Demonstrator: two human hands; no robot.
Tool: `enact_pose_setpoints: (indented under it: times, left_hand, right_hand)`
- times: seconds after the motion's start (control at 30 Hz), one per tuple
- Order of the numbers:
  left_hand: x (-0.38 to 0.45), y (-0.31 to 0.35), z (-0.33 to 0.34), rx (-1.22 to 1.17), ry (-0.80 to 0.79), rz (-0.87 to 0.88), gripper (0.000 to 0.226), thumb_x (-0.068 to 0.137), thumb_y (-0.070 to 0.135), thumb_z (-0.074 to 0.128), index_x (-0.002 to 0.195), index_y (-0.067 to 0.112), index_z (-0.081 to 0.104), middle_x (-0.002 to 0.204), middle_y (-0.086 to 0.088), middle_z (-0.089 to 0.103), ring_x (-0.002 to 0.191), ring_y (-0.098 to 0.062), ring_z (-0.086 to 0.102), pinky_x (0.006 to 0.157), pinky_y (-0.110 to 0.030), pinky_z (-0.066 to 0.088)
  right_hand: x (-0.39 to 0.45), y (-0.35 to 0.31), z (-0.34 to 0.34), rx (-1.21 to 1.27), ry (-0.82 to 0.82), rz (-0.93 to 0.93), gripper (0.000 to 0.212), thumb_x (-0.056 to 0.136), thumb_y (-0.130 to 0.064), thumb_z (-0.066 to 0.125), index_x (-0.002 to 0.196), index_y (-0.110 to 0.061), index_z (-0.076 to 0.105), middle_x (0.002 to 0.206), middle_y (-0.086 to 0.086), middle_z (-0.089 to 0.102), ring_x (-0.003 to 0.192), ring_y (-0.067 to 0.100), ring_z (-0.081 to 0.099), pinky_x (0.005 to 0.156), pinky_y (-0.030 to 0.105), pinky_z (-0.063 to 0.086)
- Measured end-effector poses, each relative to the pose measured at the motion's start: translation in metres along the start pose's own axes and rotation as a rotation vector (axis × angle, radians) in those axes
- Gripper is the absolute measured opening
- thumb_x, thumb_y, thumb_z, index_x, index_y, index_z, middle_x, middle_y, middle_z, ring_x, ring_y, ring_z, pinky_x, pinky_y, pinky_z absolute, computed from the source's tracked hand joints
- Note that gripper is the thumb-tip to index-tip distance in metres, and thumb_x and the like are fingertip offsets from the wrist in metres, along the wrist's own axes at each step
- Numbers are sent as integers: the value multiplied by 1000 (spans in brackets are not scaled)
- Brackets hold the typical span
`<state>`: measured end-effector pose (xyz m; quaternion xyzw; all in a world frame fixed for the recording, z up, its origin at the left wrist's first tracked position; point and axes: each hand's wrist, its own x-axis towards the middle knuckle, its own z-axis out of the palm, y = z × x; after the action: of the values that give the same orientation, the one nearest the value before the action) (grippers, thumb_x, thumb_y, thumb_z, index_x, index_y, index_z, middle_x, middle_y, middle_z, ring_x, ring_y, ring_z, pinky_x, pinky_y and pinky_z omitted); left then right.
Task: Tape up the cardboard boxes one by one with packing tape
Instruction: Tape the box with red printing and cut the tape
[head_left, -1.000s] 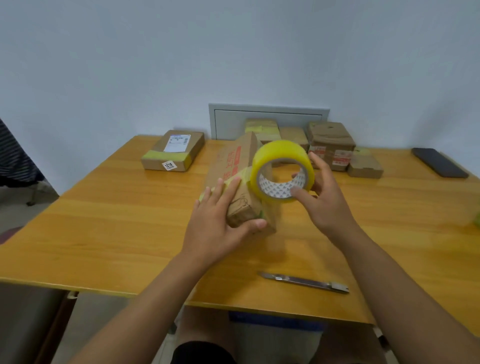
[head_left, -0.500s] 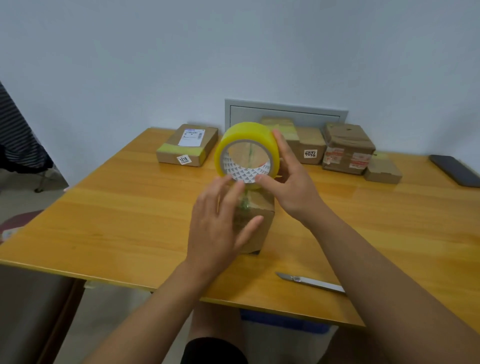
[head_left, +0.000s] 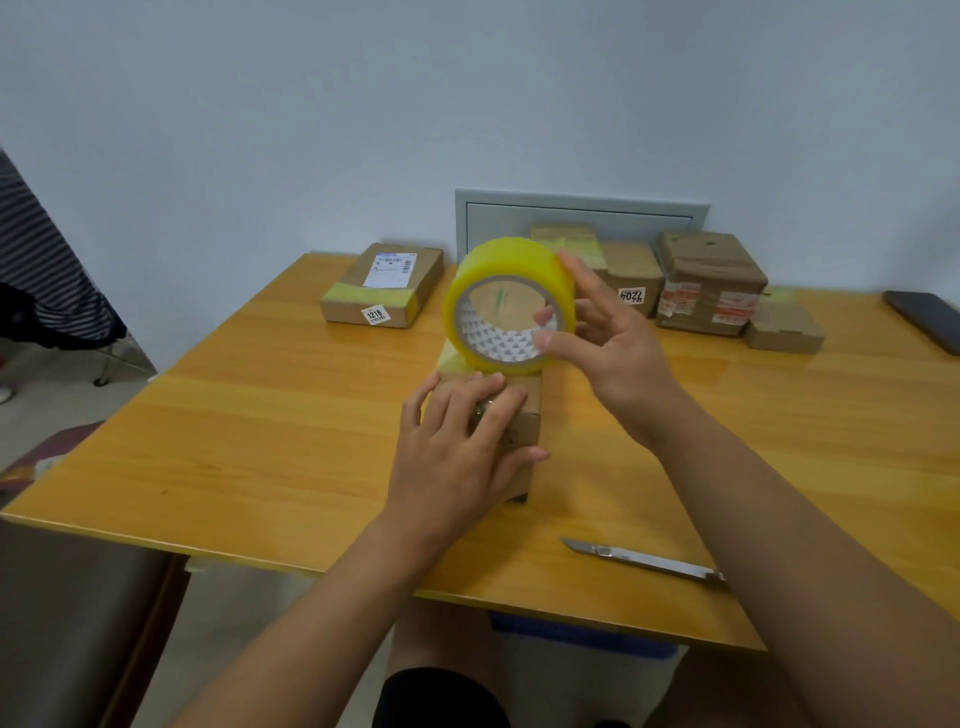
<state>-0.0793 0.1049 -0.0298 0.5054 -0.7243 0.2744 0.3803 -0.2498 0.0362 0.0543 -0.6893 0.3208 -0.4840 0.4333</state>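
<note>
A small cardboard box (head_left: 527, 415) stands on the wooden table (head_left: 260, 415) in front of me. My left hand (head_left: 457, 452) presses flat on its near top and front, fingers straight, over a strip of tape. My right hand (head_left: 597, 343) grips the yellow packing tape roll (head_left: 506, 304), thumb inside the core and fingers behind it. The roll rests on the far top edge of the box. Most of the box is hidden behind my left hand and the roll.
A flat box labelled 1218 (head_left: 384, 291) lies at the back left. Several cardboard boxes (head_left: 706, 280) stand along the wall at the back right. A utility knife (head_left: 644, 561) lies near the front edge. A dark phone (head_left: 924, 319) sits at the far right.
The box went from tilted to standing square on the table. My right hand has carried the roll from beside the box up over its far top edge. My left hand slid onto the top.
</note>
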Motion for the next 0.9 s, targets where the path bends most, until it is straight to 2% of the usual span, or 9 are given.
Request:
enact_pose_setpoints:
  times: [0.07,0.13,0.2,0.3,0.5,0.63,0.73,0.8,0.9]
  left_hand:
    - [1,0,-1,-4,-7,-2,52,92,61,55,126,21,53,123,-6,61,116,-23,52,110,-49,36]
    - [2,1,-1,-4,-15,-8,52,92,62,54,126,22,53,123,-6,61,116,-23,52,111,-47,34]
    - [2,1,0,-9,-19,-10,52,92,62,54,126,22,53,123,-6,61,117,-23,51,111,-47,33]
    - [3,1,0,-19,-24,-8,52,91,60,57,126,22,52,124,-6,59,118,-23,50,112,-47,32]
    - [4,3,-4,-46,-44,-29,53,89,61,58,126,24,51,125,-3,55,118,-22,49,110,-45,31]
    - [11,4,-12,-18,-99,-43,61,86,66,56,128,22,52,119,-2,54,111,-23,48,96,-43,36]
    - [20,3,-18,-54,-135,-57,61,79,68,59,119,22,61,116,0,54,109,-23,46,91,-41,35]
    - [26,0,-20,-87,-182,-57,59,75,68,62,112,22,62,128,-3,54,123,-27,42,99,-44,33]
    - [38,1,-25,-57,-381,-34,59,75,69,61,110,22,58,154,-8,40,147,-34,24,118,-53,23]
  right_hand:
    - [-6,0,-22,-34,35,-8,68,86,-10,72,136,-48,46,107,3,65,99,16,62,86,30,53]
    - [-14,0,-46,-78,56,-7,65,86,-13,71,131,-54,50,111,3,64,105,25,60,92,42,54]
    - [-24,3,-66,-154,48,17,63,86,-15,72,127,-59,52,113,-4,66,107,21,59,98,48,50]
    - [-37,12,-76,-221,19,68,63,85,-16,72,124,-61,52,106,-13,66,99,8,57,98,43,49]
    - [-49,29,-72,-201,5,123,63,87,-19,70,129,-59,46,116,-7,65,110,13,58,98,39,49]
    - [-52,35,-70,-175,1,139,63,85,-24,69,127,-64,45,122,-6,64,116,14,58,100,46,50]
    - [-55,40,-67,-165,14,155,62,81,-33,67,129,-64,42,125,-8,62,118,11,57,100,45,50]
    - [-57,45,-65,-156,25,160,63,84,-31,67,131,-64,39,127,-12,61,119,9,57,101,46,49]
    - [-61,52,-61,-130,50,159,66,89,-22,66,131,-64,38,127,-20,60,120,6,56,104,45,47]
